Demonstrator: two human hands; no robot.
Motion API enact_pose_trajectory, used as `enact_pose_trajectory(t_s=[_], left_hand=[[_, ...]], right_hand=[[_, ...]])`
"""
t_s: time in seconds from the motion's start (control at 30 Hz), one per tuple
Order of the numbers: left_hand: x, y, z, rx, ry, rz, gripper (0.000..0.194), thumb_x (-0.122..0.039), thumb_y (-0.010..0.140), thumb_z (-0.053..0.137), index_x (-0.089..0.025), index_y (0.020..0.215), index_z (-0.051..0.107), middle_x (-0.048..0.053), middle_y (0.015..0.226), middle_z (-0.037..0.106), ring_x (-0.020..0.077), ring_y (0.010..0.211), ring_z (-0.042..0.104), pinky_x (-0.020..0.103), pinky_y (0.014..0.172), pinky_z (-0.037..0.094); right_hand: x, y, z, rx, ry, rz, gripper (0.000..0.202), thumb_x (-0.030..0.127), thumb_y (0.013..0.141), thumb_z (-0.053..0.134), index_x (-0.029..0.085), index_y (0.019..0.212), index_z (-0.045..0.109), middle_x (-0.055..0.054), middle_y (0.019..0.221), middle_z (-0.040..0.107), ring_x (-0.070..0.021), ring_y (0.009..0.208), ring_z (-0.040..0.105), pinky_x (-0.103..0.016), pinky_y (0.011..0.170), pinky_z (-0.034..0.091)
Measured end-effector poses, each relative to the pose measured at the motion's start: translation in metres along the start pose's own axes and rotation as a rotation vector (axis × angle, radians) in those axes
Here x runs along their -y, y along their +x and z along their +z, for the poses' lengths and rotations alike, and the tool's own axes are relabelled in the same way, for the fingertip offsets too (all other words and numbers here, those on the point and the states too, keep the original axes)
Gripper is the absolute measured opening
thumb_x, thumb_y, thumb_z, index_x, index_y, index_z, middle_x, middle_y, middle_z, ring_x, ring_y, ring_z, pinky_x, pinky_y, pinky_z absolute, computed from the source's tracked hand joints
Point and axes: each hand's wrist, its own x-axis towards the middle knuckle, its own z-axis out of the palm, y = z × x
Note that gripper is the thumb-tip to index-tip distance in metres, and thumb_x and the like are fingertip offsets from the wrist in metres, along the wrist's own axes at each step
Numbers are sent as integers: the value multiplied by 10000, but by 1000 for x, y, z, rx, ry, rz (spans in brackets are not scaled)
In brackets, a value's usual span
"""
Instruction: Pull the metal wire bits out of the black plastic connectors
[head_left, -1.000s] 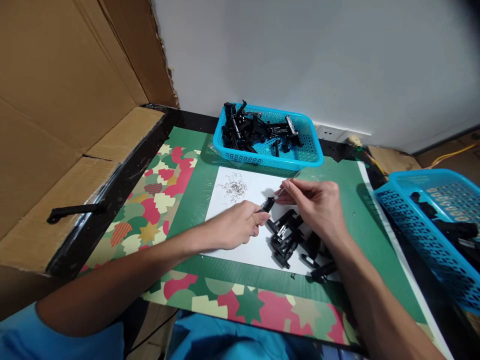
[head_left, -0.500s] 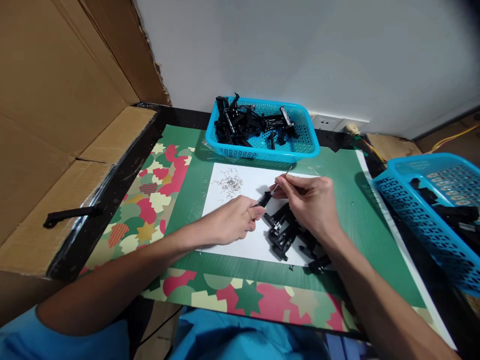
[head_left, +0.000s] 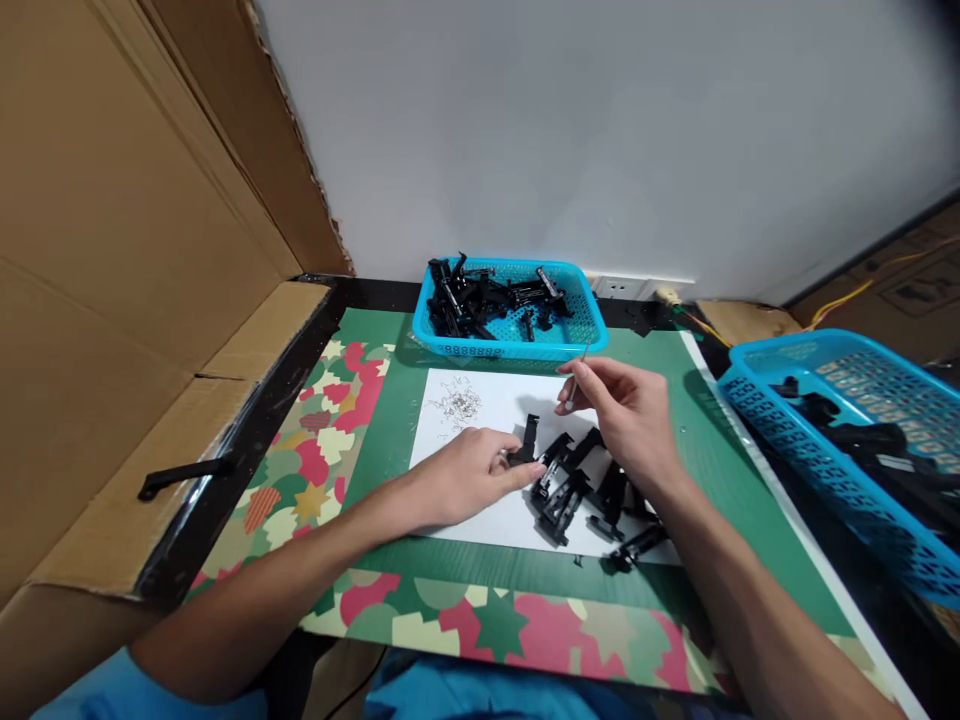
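My left hand [head_left: 472, 470] is over the white paper sheet [head_left: 435, 450], thumb and forefinger around the lower end of a small black plastic part [head_left: 530, 434]. Its other fingers are curled out of sight. Up and to the right, my right hand [head_left: 626, 405] pinches a thin, stick-like tool [head_left: 570, 404] with a pale lower end, apart from the black part. Several similar black plastic parts [head_left: 562, 505] lie in a loose pile between and below the hands. A small heap of fine wire-like pieces [head_left: 459, 402] rests on the paper's left side.
Behind the paper stands a blue basket [head_left: 510, 350] of black parts; a second blue basket [head_left: 832, 470] stands at the right. A single black part [head_left: 184, 477] lies on cardboard at the left. Wall sockets [head_left: 619, 288] and a plug [head_left: 667, 296] are at the back.
My right hand has lifted the thin tool away from the black part. My left hand has lowered that part toward the pile, its thumb stretched further out. The camera view has tilted up.
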Motion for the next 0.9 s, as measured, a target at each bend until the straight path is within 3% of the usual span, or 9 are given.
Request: enact_pose_trajectory(t_s=[0.17,0.3,0.43,0.5,0.57,0.7,0.9], left_hand=[[3,-2,3,-142,509,151,346,-461,1071,451,-176,970,620,87,880,663,236,823,606,341,719,402],[7,1,9,-151,612,223,298,-392,1084,432,-175,1118,633,114,1013,693,276,965,640,374,800,477],[4,-2,14,-149,655,294,339,-398,1103,413,-170,1224,633,114,1091,681,278,1012,651,385,832,506],[3,-4,16,-134,677,334,372,-407,1112,396,-169,1280,627,112,1104,679,273,1007,661,393,859,516],[2,-5,18,-117,685,376,393,-414,1117,392,-165,1315,622,105,1090,686,268,996,671,401,885,523],[4,-7,20,-116,650,443,400,-410,1115,413,-151,1342,617,97,1090,714,262,999,691,395,911,534],[10,-5,20,-195,571,430,360,-329,1119,382,-163,1328,624,85,1057,752,243,920,722,372,839,531]], right_hand=[[3,-2,-1,-35,-71,-104,328,494,1049,623,188,1016,737,7,667,626,-158,556,609,-324,610,499],[9,4,-5,-118,-162,-192,302,458,1098,524,205,1074,688,19,658,580,-154,551,554,-315,585,438],[17,37,-9,-131,-508,-309,304,395,1110,457,210,1044,689,-44,807,669,-170,637,540,-322,618,406],[18,62,-8,-63,-718,-317,325,336,1112,406,198,1057,696,-95,931,724,-193,724,592,-336,679,420],[16,90,-4,81,-948,-227,329,306,1096,406,181,1037,704,-133,950,739,-223,786,635,-351,714,426],[1,136,7,273,-1078,-108,273,383,959,682,155,812,718,-145,755,699,-233,682,636,-343,624,385],[-22,167,24,332,-1190,-42,242,338,800,843,134,845,721,-157,806,706,-243,755,657,-322,623,372]])
